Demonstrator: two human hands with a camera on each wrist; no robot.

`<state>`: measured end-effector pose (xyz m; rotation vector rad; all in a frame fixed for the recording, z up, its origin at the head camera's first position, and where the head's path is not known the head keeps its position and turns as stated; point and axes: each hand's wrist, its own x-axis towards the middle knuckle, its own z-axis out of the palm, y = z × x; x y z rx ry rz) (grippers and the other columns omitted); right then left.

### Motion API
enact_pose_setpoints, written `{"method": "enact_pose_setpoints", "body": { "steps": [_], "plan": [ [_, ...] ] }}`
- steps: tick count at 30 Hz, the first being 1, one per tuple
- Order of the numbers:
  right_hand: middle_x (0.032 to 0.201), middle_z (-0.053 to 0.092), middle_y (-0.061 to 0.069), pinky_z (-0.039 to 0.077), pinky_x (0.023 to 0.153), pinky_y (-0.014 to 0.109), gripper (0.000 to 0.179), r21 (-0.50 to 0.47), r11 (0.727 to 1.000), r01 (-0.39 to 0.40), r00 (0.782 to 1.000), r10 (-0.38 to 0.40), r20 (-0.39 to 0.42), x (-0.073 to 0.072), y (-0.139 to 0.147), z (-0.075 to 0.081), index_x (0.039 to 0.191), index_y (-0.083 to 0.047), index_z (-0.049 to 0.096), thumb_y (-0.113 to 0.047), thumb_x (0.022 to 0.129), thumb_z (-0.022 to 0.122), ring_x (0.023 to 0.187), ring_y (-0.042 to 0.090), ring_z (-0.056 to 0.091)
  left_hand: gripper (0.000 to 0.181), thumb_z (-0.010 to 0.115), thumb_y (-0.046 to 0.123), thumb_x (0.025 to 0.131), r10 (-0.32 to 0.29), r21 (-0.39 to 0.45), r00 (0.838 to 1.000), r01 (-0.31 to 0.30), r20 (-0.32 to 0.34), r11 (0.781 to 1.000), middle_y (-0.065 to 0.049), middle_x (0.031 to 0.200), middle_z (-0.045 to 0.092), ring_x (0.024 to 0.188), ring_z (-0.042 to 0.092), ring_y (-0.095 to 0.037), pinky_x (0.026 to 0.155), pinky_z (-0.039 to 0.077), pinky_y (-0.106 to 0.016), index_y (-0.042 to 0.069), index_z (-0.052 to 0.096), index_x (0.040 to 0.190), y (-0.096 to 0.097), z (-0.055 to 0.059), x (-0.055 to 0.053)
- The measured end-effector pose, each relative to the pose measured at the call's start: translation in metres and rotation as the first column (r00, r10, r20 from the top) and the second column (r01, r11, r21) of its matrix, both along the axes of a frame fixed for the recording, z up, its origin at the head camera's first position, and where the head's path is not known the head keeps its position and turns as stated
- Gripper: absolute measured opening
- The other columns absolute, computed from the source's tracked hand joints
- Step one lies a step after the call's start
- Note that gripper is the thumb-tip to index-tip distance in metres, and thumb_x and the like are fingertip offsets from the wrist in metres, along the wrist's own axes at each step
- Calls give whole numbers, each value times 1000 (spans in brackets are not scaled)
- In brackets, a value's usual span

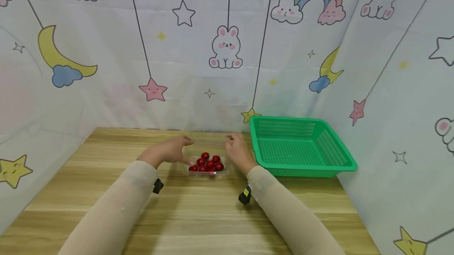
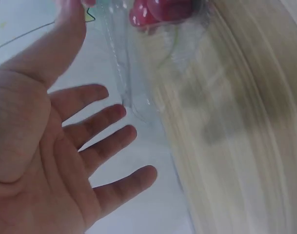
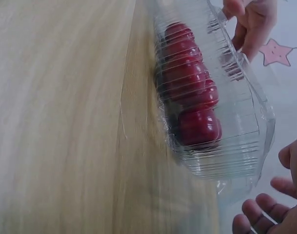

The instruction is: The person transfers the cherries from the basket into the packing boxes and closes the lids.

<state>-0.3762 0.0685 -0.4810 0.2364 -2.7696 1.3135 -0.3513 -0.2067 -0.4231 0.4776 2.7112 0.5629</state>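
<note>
A clear plastic box [image 1: 221,172] with a ribbed wall sits on the table, holding several shiny red cherries [image 1: 210,164]. Its transparent lid [image 1: 209,141] seems raised at the back, faint in the head view. At the box's left side is my left hand [image 1: 169,150], its thumb near the cherries; the left wrist view shows its fingers [image 2: 116,187] spread apart, gripping nothing. My right hand [image 1: 239,153] is beside the box's right end. In the right wrist view its bent fingers [image 3: 260,212] lie just off the clear wall, with nothing between them.
A green perforated plastic basket [image 1: 349,164] stands to the right of the box, close by my right hand. The wooden table [image 1: 213,215] runs back to a white cloth [image 1: 198,109] printed with cartoon rabbits and stars, which also hangs along both sides.
</note>
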Motion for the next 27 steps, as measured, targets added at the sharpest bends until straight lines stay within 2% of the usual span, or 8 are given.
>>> {"method": "enact_pose_setpoints", "body": {
  "steps": [4,8,11,12,17,19,21,27],
  "plan": [
    [153,65,21,59,118,58,51,-18,998,67,995,-65,82,-5,-1,-5,162,-2,59,-31,119,57,139,40,67,71,66,42,117,78,33,996,-76,-50,997,-33,174,47,162,44,-56,132,40,-71,-4,49,169,-10,-5,-7],
    [159,65,23,55,123,58,55,-54,995,88,988,-80,132,-8,-1,-9,164,2,57,-31,119,54,147,41,64,61,54,36,122,131,71,990,-127,-56,989,-35,161,60,153,56,-54,127,48,-68,-12,57,159,-19,-16,-15],
    [163,63,25,52,127,59,54,-69,994,83,989,-74,124,-9,0,-11,161,5,60,-30,119,54,152,43,60,55,52,34,123,152,100,987,-147,-48,984,-34,154,66,146,63,-53,120,54,-67,-12,64,152,-23,-23,-18],
    [155,68,27,55,123,56,50,-64,995,79,990,-71,119,-10,1,-13,153,6,65,-29,119,54,145,43,65,54,52,34,123,159,110,986,-153,-46,982,-33,153,67,145,64,-52,119,55,-67,-12,66,150,-24,-26,-19],
    [149,72,26,57,120,58,46,-76,995,63,991,-54,126,-9,4,-15,145,5,73,-29,120,54,141,42,68,53,52,34,123,181,155,983,-176,-20,972,-33,152,68,144,65,-52,118,57,-66,-10,70,146,-24,-33,-21],
    [158,68,24,53,126,59,48,-88,994,66,989,-54,136,-9,3,-15,150,3,71,-30,120,55,152,42,62,53,52,34,123,184,162,983,-179,-14,970,-33,153,67,145,63,-53,119,56,-66,-10,70,147,-23,-34,-21],
    [158,68,23,53,127,59,49,-94,993,68,988,-54,143,-9,3,-15,151,4,71,-31,119,57,153,42,61,53,51,34,123,185,168,983,-180,-13,969,-33,154,67,146,63,-53,120,55,-67,-10,69,148,-21,-34,-21],
    [148,75,21,58,121,58,47,-96,993,73,988,-59,142,-8,4,-18,143,4,76,-34,119,60,143,39,69,56,51,36,123,186,194,982,-185,10,963,-33,155,66,146,63,-52,119,56,-66,-10,67,151,-16,-33,-21]
  ]
}}
